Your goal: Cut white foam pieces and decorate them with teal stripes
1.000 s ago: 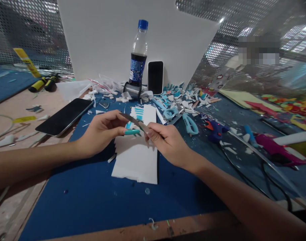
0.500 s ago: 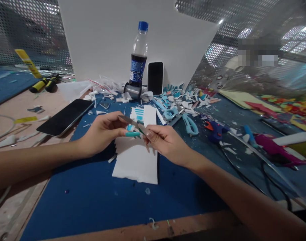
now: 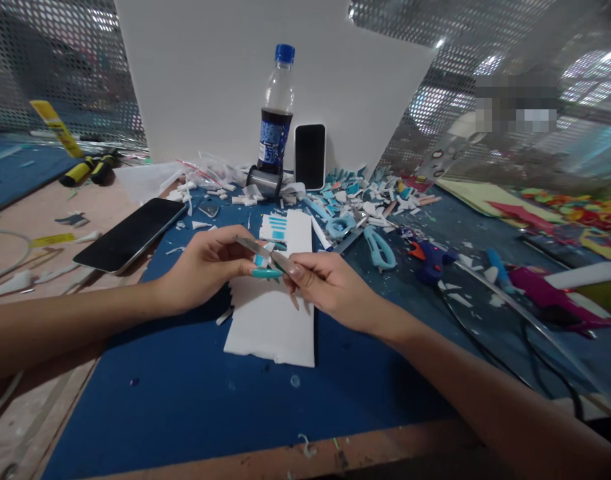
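Note:
Above a folded white sheet [image 3: 273, 327], my two hands meet. My left hand [image 3: 205, 263], with long turquoise nails, is closed in a pinch on a small blue-and-white piece [image 3: 262, 256]. Between the fingertips of my right hand [image 3: 330, 283] is a thin grey metal blade [image 3: 250, 246], which slants up to the left across the small piece. Fingers partly cover both the piece and the blade's near end. Just beyond the hands lies a white piece with turquoise stripes [image 3: 275, 227], beside the sheet's far part.
A dark phone [image 3: 130, 233] lies at left. Behind stand a cola bottle [image 3: 275, 127] and an upright phone [image 3: 310, 157], amid white and turquoise scraps [image 3: 350, 193]. Light-blue scissors [image 3: 380, 250], a blue glue gun [image 3: 432, 261] with its cable and a magenta one [image 3: 550, 300] lie right.
The blade has tilted flatter and shifted slightly down and left against the small piece. More of the blue-and-white piece shows. Both hands stay nearly in place.

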Demonstrator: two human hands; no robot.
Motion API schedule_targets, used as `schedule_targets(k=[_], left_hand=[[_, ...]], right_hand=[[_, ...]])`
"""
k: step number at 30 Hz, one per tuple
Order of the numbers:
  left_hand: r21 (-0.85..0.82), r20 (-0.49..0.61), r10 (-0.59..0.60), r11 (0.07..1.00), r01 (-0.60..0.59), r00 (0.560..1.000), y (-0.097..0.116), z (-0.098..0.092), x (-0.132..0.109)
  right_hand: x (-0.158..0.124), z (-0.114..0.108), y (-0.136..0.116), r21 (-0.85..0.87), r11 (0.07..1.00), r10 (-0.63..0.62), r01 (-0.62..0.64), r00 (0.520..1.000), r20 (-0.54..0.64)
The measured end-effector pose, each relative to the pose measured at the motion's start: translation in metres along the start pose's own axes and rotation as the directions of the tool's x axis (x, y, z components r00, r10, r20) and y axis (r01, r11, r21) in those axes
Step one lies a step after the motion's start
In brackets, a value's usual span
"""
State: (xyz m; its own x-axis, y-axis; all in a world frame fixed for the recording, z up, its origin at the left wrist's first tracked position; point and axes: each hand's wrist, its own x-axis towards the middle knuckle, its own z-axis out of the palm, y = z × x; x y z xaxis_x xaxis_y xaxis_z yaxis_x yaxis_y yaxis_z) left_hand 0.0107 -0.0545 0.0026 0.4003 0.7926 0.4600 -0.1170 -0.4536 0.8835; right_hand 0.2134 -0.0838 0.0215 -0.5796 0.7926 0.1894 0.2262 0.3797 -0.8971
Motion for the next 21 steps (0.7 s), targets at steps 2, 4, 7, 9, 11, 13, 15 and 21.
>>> schedule_targets(k=[2,4,7,9,11,13,15,21], left_hand=[[-0.004,0.0,-0.016,1.0,0.016,1.0,0.0007,0.0002,-0.0002],[0.002,0.012,-0.042,0.999,0.042,0.999,0.0009,0.0003,-0.0005],[0.0,0.028,-0.076,0.997,0.076,0.997,0.0004,0.0002,-0.0005],[-0.018,0.024,-0.086,0.996,0.087,0.996,-0.0002,0.0003,-0.0003],[-0.031,0.02,-0.091,0.995,0.092,0.996,-0.0003,0.0004,-0.0001],[-0.028,0.023,-0.094,0.995,0.095,0.995,0.0002,0.0004,0.0],[-0.01,0.027,-0.092,0.996,0.092,0.995,0.0006,0.0004,0.0],[0.055,-0.011,-0.067,0.996,0.068,0.998,-0.0039,0.0002,-0.0008]], right_hand=[[-0.0002,0.0,0.0009,-0.018,1.0,-0.001,0.001,1.0,0.007],[-0.0002,-0.0001,0.0023,-0.035,0.999,-0.004,0.005,1.0,0.018],[0.0003,-0.0003,0.0051,-0.04,0.999,-0.004,0.005,1.0,0.03],[0.0007,-0.0006,0.0067,-0.027,1.0,-0.002,0.003,0.999,0.033],[0.0011,-0.0007,0.0076,-0.019,1.0,0.0,0.001,0.999,0.037],[0.0015,-0.0006,0.0075,-0.013,1.0,0.0,0.0,0.999,0.037],[0.0018,-0.0002,0.0068,0.012,1.0,0.007,-0.008,0.999,0.041],[0.0006,-0.0004,0.0012,0.137,0.99,0.03,-0.027,0.999,-0.02]])
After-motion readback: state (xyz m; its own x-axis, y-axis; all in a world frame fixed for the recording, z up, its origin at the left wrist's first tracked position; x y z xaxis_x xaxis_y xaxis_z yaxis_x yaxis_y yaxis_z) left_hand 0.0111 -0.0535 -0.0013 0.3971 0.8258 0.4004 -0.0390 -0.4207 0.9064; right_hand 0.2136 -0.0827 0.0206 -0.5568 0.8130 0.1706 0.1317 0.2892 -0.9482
